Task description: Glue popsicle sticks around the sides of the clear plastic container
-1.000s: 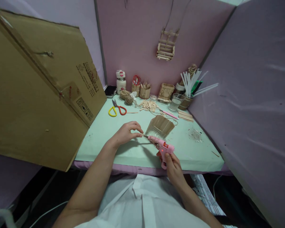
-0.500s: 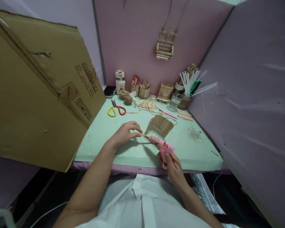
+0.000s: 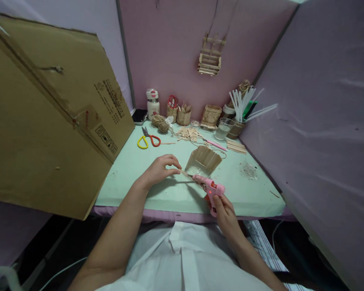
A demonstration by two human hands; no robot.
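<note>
My left hand pinches one end of a thin wooden stick between thumb and fingers, above the table. In my right hand is a pink glue gun, gripped by its handle, a small red light glowing on its side. The gun's nozzle points left and meets or nearly meets the stick; exact contact is too small to tell. Just behind them, a clear plastic container partly lined with brown wooden sticks lies tilted on the pale green tablecloth.
Scissors with yellow and red handles lie at left, near twine. Loose small sticks, a pink pen-like tool and a glass stand behind. A large cardboard sheet leans at left; glue scraps lie right.
My right hand has drawn the glue gun slightly to the right, so its nozzle has slid along the stick away from my left fingers. My left hand stays nearly still.
</note>
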